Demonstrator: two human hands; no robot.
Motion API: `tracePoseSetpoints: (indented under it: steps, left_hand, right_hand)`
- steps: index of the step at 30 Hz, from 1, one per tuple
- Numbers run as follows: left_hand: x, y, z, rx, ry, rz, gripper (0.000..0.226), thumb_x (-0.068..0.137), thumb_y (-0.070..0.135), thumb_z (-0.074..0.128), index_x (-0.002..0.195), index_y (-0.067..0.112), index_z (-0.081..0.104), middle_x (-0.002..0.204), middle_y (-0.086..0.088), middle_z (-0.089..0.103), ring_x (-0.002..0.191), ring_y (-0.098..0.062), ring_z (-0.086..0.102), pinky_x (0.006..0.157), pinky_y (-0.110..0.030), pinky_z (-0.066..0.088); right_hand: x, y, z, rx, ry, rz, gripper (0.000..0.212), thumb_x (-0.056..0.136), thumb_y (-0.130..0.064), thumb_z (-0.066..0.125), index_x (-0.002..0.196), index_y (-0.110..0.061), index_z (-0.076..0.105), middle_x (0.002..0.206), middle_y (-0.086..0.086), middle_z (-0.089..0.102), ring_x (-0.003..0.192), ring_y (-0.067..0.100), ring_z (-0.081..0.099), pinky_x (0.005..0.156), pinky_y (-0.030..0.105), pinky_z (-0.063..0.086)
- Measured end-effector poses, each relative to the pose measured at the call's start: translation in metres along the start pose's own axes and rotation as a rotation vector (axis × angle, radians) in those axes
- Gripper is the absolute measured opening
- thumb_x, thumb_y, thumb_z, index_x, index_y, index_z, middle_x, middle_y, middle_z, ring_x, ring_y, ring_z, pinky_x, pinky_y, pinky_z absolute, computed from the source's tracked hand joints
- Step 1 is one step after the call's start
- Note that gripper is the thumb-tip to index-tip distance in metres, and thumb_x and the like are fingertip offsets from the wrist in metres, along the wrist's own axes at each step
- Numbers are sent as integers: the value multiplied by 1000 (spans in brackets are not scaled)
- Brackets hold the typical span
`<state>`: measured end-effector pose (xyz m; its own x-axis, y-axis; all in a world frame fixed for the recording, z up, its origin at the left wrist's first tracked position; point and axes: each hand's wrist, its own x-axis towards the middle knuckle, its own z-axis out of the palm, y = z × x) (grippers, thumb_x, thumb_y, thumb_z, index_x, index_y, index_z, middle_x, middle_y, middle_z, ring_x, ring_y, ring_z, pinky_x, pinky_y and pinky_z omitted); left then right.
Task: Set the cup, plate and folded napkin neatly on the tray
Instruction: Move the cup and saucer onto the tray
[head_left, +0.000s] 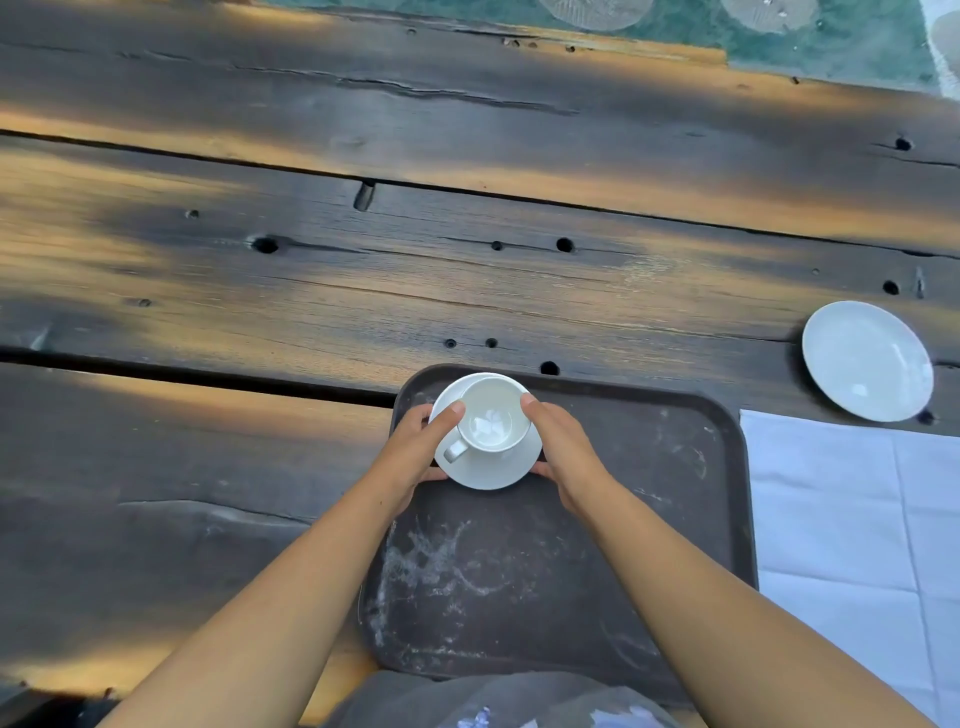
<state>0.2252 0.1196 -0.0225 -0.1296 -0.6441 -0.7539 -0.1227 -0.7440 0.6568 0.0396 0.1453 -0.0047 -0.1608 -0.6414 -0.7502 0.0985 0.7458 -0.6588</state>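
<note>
From the head camera, both bare hands meet at the far left corner of a dark, scuffed tray (597, 545). The left hand (415, 447) and right hand (563, 449) each cup one side of a white saucer (493, 470), fingers curled round its rim and a fingertip laid against the wall of the white cup (491, 413) standing on it; so both hands grip the cup-and-saucer set between them. The cup is upright and empty, its handle turned toward the left hand. The saucer sits over the tray's floor (whether it rests fully down or is slightly raised cannot be told).

Well to the right of the right hand, off the tray, a white plate (867, 361) lies on the dark plank table (260, 260). Nearer, just beside the tray's right edge, a white napkin (852, 519) lies spread with crease lines showing.

No brand, label or writing can be read on any of these things.
</note>
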Motion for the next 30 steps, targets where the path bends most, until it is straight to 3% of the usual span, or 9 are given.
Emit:
tracePoseSetpoints:
  steps: [3,10,16,18,21,25,28,30]
  left_hand:
    - [0,2,-2,-1,9,0,54,87,58,62,127,23,54,127,2,60,111,-16,63,81,-39,60]
    - [2,3,-7,6,0,-12,58,84,62,63,127,25,52,126,4,59,109,-13,63,86,-41,60]
    - [2,6,-8,94,16,-9,66,80,68,61,133,31,44,125,14,51,110,-10,56,96,-48,53]
    - [-1,8,-8,118,58,16,80,82,65,63,147,27,35,134,11,44,114,-14,50,95,-45,53]
    - [-9,10,-10,149,64,58,89,82,60,66,152,25,26,147,1,41,116,-17,48,93,-43,52]
    - [-25,9,-12,290,93,150,96,78,55,73,153,23,25,153,-4,34,130,-21,45,99,-42,49]
    - [-40,8,-11,442,97,257,91,74,52,77,148,23,32,143,0,37,119,-15,45,98,-35,43]
    - [-52,8,-9,515,73,341,80,74,47,77,141,29,38,124,14,41,115,-13,42,94,-31,40]
  right_hand:
    - [2,-1,3,-2,-5,-11,27,93,-50,56,103,-26,63,121,2,64,112,21,63,99,50,52]
    - [8,-1,5,6,4,11,41,93,-50,56,116,-17,64,122,3,65,112,23,63,98,50,53]
    - [7,-3,4,-1,-9,0,41,93,-51,55,114,-17,63,114,-1,69,102,15,66,79,36,57]
    - [5,-2,3,-30,0,-9,47,92,-52,56,120,-14,61,121,2,66,109,20,64,84,37,55]
    - [2,1,0,-104,28,-31,64,91,-55,57,139,-13,48,139,-2,52,123,22,55,98,43,50]
    - [-13,4,-10,-243,40,-130,53,86,-59,59,125,-26,44,127,-1,43,116,18,50,107,41,42]
    - [-28,7,-16,-391,75,-184,79,85,-58,59,148,-16,37,141,2,44,128,23,49,108,42,42]
    - [-41,9,-18,-505,72,-239,79,85,-56,61,148,-15,37,144,7,42,128,24,49,103,37,41]
